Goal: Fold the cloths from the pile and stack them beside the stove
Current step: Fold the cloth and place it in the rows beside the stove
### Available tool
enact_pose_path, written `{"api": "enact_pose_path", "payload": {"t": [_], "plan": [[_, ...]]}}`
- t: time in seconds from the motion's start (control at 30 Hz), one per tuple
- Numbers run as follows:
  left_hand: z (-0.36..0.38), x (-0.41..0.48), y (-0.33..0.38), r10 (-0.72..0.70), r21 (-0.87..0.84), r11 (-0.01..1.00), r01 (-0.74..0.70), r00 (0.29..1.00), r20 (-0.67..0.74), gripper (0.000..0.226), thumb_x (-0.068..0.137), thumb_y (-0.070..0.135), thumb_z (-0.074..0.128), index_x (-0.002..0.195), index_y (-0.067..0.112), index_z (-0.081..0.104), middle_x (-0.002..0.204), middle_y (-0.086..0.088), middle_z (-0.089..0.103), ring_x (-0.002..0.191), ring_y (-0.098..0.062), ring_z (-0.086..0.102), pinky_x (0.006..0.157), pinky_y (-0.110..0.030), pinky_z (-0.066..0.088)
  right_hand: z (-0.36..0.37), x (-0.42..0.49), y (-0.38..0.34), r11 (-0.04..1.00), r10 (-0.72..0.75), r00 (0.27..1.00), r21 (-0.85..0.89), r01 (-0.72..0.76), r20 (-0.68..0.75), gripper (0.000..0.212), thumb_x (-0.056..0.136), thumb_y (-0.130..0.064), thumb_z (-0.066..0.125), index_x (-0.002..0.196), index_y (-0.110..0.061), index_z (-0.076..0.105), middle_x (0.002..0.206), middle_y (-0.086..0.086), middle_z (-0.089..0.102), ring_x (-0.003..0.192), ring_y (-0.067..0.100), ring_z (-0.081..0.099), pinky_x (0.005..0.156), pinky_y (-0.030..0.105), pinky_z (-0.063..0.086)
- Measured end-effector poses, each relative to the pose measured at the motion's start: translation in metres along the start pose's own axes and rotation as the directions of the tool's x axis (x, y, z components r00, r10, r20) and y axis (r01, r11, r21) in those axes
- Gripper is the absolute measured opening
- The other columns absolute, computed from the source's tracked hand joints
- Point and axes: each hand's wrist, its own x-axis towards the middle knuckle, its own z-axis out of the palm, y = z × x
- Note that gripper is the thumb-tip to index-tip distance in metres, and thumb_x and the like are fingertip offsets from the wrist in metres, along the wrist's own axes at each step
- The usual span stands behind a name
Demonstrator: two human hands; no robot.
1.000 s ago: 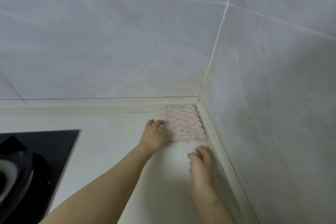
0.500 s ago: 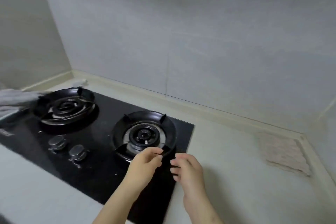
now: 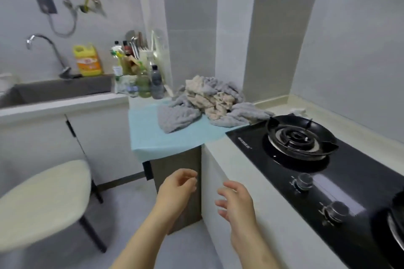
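A heap of grey and beige cloths (image 3: pixel 209 100) lies on a light blue mat (image 3: pixel 153 135), just left of the black gas stove (image 3: pixel 323 159). My left hand (image 3: pixel 177 188) and my right hand (image 3: pixel 236 201) hover side by side in front of the counter edge, below the heap and well short of it. Both hold nothing and their fingers hang loosely curled. The folded pink cloth beside the stove is out of view.
A sink (image 3: pixel 54 91) with a tap stands at the left, with a yellow jug (image 3: pixel 87 61) and several bottles (image 3: pixel 140 76) behind the mat. A cream stool (image 3: pixel 41 203) stands at the lower left. A small white scrap (image 3: pixel 298 110) lies behind the burner.
My view has swung left from the corner with the folded pink cloth, past the stove, to the cloth heap. Both hands left the pink cloth and now hang free.
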Motion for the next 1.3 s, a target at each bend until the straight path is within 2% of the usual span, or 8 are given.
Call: {"api": "enact_pose_path", "payload": {"t": [0.33,0.67,0.8,0.93,1.07,1.13,1.2,1.3], "plan": [[-0.097,0.098,-0.022,-0.069,-0.059,0.996,0.061,0.987,-0.143,0.014,0.093,0.014,0.051,0.1,0.02,0.062,0.094,-0.001,0.066,0.079,-0.011,0.063,0.063,-0.02,0.047,0.132,0.079,-0.008,0.992,0.005,0.995,-0.123,0.007,0.1,0.026,0.092,-0.008,0.049,0.115,-0.021,0.047,0.097,0.004,0.056,0.079,0.018,0.055,0.062,0.025,0.044],[-0.132,0.281,-0.008,-0.098,0.123,0.986,0.109,0.991,-0.091,0.016,0.092,0.018,0.049,0.101,0.024,0.061,0.097,0.002,0.066,0.089,-0.011,0.064,0.08,-0.032,0.052,0.231,0.242,-0.042,0.973,-0.022,0.998,-0.226,0.034,0.057,0.026,0.09,-0.008,0.047,0.112,-0.022,0.042,0.093,0.003,0.056,0.073,0.016,0.05,0.064,0.031,0.038],[-0.148,0.343,-0.008,-0.091,0.16,0.981,0.106,0.991,-0.096,0.017,0.091,0.017,0.048,0.097,0.027,0.061,0.098,0.002,0.065,0.092,-0.018,0.063,0.074,-0.029,0.049,0.269,0.302,-0.043,0.851,-0.123,0.991,-0.509,0.128,0.044,0.044,0.086,-0.017,0.052,0.128,-0.022,0.046,0.129,0.006,0.054,0.111,0.027,0.052,0.09,0.034,0.043],[-0.16,0.406,-0.015,-0.026,0.278,0.959,0.048,0.996,-0.082,0.019,0.093,0.019,0.047,0.104,0.026,0.061,0.107,0.012,0.058,0.086,-0.006,0.057,0.061,-0.015,0.043,0.295,0.346,-0.052,0.667,-0.204,0.977,-0.721,0.188,0.065,0.059,0.086,-0.029,0.054,0.141,-0.027,0.034,0.147,-0.001,0.037,0.137,0.021,0.029,0.112,0.038,0.024],[-0.169,0.476,-0.031,0.079,0.484,0.869,-0.103,0.994,0.07,0.024,0.092,0.019,0.047,0.113,0.024,0.059,0.118,0.008,0.056,0.105,-0.01,0.055,0.078,-0.017,0.04,0.326,0.379,-0.033,0.46,-0.216,0.976,-0.879,0.129,0.03,0.061,0.088,-0.044,0.046,0.144,-0.034,0.025,0.154,-0.01,0.023,0.143,0.017,0.013,0.114,0.037,0.011],[-0.173,0.515,-0.043,0.184,0.562,0.775,-0.288,0.954,0.235,0.029,0.089,0.02,0.049,0.117,0.022,0.059,0.122,0.008,0.054,0.116,-0.011,0.049,0.091,-0.015,0.034,0.347,0.387,-0.017,0.329,-0.317,0.948,-0.939,0.095,-0.015,0.055,0.081,-0.051,0.042,0.134,-0.035,0.046,0.148,-0.004,0.039,0.139,0.025,0.028,0.11,0.044,0.016],[-0.176,0.554,-0.053,0.241,0.585,0.657,-0.475,0.868,0.434,0.041,0.082,0.03,0.046,0.121,0.023,0.057,0.128,0.008,0.05,0.123,-0.013,0.043,0.1,-0.017,0.031,0.367,0.4,-0.01,0.335,-0.385,0.919,-0.94,0.061,-0.077,0.057,0.064,-0.056,0.04,0.105,-0.031,0.071,0.12,0.003,0.066,0.118,0.028,0.049,0.097,0.049,0.025],[-0.174,0.592,-0.061,0.288,0.537,0.469,-0.701,0.696,0.658,0.062,0.075,0.048,0.031,0.13,0.028,0.05,0.141,0.008,0.041,0.133,-0.015,0.034,0.107,-0.027,0.031,0.38,0.413,-0.012,0.313,-0.355,0.914,-0.946,-0.081,-0.195,0.054,0.062,-0.056,0.04,0.095,-0.03,0.074,0.107,0.001,0.071,0.104,0.03,0.062,0.09,0.052,0.027]]}}
